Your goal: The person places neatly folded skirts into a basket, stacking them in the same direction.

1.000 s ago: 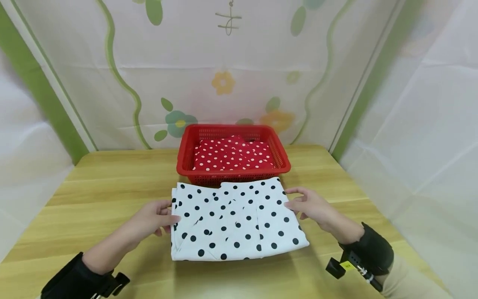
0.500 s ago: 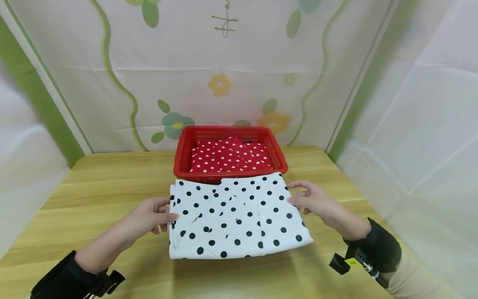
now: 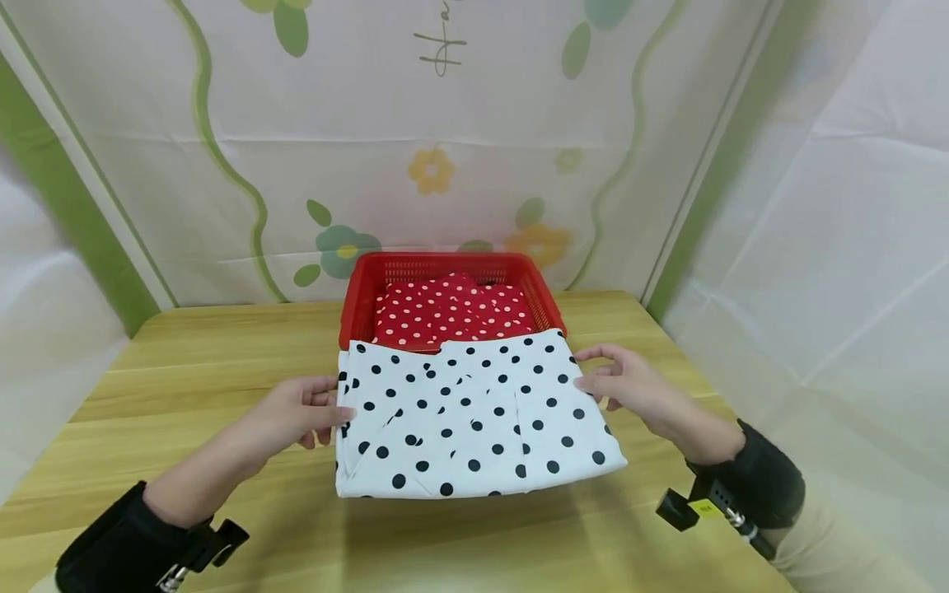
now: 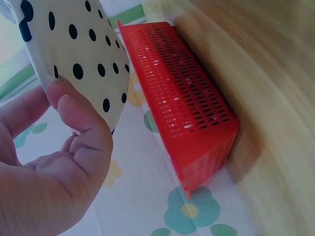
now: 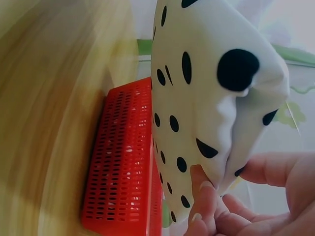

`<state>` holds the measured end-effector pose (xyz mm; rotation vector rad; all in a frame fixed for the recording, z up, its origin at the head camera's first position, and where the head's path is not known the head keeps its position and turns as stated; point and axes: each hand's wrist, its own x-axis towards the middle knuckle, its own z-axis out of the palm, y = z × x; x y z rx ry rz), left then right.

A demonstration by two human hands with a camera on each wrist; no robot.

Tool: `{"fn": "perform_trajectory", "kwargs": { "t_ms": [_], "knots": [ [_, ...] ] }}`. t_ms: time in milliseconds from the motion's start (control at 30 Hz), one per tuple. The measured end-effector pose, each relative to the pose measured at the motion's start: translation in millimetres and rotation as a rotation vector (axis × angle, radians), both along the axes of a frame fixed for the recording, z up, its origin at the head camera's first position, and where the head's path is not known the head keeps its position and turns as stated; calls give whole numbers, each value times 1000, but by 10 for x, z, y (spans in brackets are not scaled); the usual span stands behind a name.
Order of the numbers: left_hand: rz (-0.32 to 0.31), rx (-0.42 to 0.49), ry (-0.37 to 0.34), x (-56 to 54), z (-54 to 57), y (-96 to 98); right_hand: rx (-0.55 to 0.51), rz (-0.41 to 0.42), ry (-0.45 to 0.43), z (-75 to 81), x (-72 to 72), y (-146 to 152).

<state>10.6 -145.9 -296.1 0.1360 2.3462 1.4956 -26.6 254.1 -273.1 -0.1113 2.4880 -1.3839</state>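
Note:
A folded white cloth with black polka dots is held up above the table, its far edge overlapping the front of a red plastic basket. My left hand pinches the cloth's left edge, thumb on top and fingers below. At the opposite edge my right hand pinches the cloth between thumb and fingers; the right wrist view shows the fold layers between them. Inside the basket lies a red cloth with white dots. The basket's front wall is hidden from the head view by the white cloth.
The basket stands on a wooden table near its back edge. Behind it hangs a pale curtain with printed flowers. White fabric panels flank both sides.
Both hands have carried the white cloth forward and up in view, so that it now covers the basket's front rim. The red cloth stays in the basket.

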Motion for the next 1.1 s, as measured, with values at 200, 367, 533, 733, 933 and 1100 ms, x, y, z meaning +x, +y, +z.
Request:
{"fn": "perform_trajectory", "kwargs": {
  "t_ms": [200,367,533,733,933,1100],
  "knots": [
    [-34,0,35,-23,8,-6,-9,-8,30,2,22,14],
    [-21,-4,14,-17,23,4,10,-16,24,15,31,37],
    [-1,22,7,0,-38,-6,4,-22,18,-18,17,39],
    [23,67,32,-1,-123,0,-56,-33,30,-102,-25,5],
    [67,66,43,47,-104,47,-34,-91,29,-77,26,-42],
    [93,62,57,91,-84,74,-35,-115,25,-81,43,-64]
  ]
}}
